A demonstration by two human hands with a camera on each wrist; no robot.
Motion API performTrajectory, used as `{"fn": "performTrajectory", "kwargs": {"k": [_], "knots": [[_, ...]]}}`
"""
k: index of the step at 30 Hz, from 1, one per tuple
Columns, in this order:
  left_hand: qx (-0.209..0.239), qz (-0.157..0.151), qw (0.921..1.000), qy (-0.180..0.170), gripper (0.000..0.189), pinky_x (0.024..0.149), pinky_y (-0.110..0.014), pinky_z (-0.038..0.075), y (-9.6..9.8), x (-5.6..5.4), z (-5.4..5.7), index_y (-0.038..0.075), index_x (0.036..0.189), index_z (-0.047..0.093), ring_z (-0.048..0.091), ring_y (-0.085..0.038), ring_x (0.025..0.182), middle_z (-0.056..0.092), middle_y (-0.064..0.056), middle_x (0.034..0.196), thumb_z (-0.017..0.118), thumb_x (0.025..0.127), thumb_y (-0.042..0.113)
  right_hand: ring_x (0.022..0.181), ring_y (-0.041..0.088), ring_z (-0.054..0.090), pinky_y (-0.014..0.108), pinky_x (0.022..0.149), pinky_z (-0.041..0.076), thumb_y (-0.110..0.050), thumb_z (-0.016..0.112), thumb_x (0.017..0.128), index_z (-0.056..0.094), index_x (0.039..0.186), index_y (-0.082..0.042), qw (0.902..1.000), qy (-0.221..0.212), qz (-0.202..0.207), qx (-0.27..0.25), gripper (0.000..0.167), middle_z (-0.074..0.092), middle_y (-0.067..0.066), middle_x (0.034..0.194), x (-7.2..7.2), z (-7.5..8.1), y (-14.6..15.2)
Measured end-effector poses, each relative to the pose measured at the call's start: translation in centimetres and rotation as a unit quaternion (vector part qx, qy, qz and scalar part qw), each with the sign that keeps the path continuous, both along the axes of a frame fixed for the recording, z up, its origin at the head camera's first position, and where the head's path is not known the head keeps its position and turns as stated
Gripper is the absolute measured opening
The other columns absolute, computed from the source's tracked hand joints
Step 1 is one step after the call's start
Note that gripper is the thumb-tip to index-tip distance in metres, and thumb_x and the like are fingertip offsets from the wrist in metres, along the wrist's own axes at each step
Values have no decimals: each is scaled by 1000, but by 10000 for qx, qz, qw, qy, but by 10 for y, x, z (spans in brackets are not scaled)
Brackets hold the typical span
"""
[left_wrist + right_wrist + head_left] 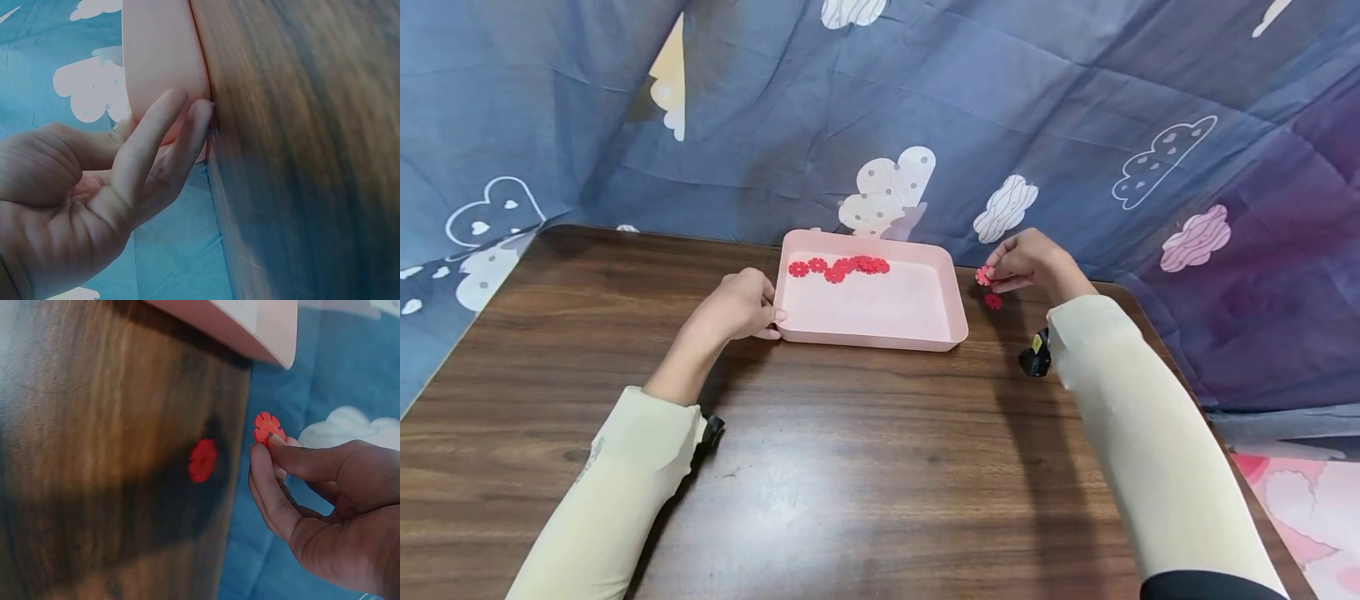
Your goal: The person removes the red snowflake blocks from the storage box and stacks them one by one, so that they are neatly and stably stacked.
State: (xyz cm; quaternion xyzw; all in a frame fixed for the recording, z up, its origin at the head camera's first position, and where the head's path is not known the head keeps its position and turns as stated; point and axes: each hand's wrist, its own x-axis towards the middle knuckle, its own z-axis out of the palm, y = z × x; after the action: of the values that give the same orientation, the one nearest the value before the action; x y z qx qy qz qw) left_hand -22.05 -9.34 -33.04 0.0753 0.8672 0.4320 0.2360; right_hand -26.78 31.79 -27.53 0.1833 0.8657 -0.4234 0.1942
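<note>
Blue cloth (pixel 737 100) printed with clouds hangs behind a dark wood-grain table (pixel 850 483). On it, the left hand (pixel 737 307) grips the near-left corner of a pink tray (pixel 895 315), thumb at the rim and fingers along the outer wall. Off the tray's right side, the right hand (pixel 1028 260) pinches a red notched disc (pixel 267 425) above the table, near a loose disc (pixel 993 302) lying there. More red discs (pixel 835 274) lie along the tray's far side, some overlapping. Cream sleeves (pixel 1150 433) cover both forearms.
</note>
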Motion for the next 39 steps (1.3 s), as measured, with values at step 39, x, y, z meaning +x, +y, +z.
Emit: {"fn": "performTrajectory", "kwargs": {"k": [39], "knots": [[-180,-34,9998,66,29,80,-28,71,3,0,-1,-19,127,59,72,-10,73,63,-32,120,63,105,-1,65,15,73,31,72,72,9,61,100,64,116,9,9963,-173,-837,-126,17,62,6,80,9,-46,33]]}}
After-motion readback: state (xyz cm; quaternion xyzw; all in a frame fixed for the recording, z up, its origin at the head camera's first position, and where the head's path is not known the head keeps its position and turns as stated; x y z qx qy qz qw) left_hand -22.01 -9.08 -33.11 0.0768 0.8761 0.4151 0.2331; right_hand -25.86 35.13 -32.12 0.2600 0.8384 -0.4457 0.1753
